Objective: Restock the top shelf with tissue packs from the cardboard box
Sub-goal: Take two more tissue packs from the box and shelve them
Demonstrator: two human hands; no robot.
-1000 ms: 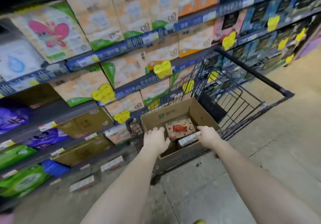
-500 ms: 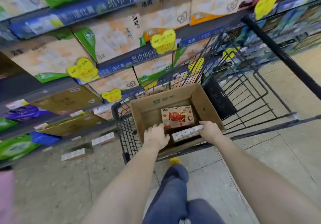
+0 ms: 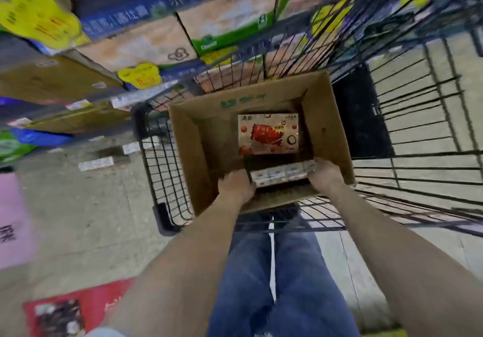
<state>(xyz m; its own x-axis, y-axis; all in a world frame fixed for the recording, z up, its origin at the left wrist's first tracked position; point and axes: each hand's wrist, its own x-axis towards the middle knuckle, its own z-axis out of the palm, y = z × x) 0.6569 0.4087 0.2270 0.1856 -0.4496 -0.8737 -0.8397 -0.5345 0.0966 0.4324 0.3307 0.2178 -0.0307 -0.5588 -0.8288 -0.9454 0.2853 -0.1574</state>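
An open cardboard box (image 3: 198,153) stands in the near end of a black wire shopping cart (image 3: 418,117). Inside it lies a tissue pack with a red print (image 3: 269,133), flat at the bottom. A second tissue pack (image 3: 282,173), white with pale blue marks, sits on edge at the box's near side. My left hand (image 3: 236,186) grips its left end and my right hand (image 3: 325,176) grips its right end, both reaching down inside the box. The top shelf is out of view.
Lower shelves with orange-and-green tissue cases (image 3: 141,44), brown cartons (image 3: 52,80) and yellow price tags (image 3: 139,75) stand to the left and behind the cart. My jeans-clad legs (image 3: 282,279) are under the cart's near edge. A red mat (image 3: 75,310) lies on the floor at left.
The view has tilted down and closer over the box. Both hands have sunk deeper into the box and closed on the ends of the white tissue pack.
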